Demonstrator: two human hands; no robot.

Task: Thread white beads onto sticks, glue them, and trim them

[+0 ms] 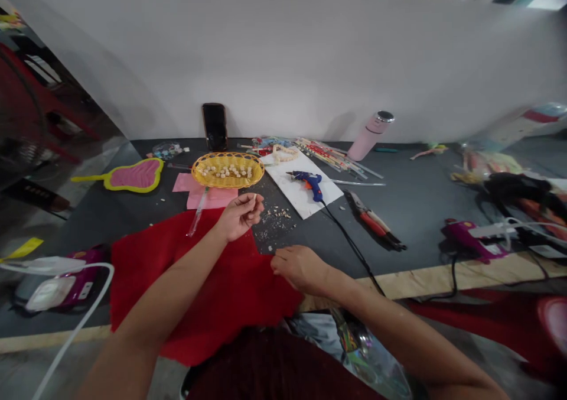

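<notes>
My left hand [243, 215] is raised over the upper edge of a red cloth [186, 276], its fingers pinched round a small pale piece [254, 197]. Just beyond it, a yellow woven basket [208, 180] holds several small pale pieces. My right hand [295, 265] rests at the cloth's right edge with its fingers bent down; what they hold, if anything, is hidden. Pale crumbs [279, 212] lie scattered on the dark table between the hands. A blue glue gun [313, 186] lies on a white board [287, 191] beyond my right hand.
Red-handled pliers [374, 221] lie right of the board, near the glue gun's cord. Behind stand a pink bottle [370, 137] and a phone [215, 127]. Colourful sticks [325, 155] lie at the back. Purple devices sit at left [84, 279] and right [476, 240].
</notes>
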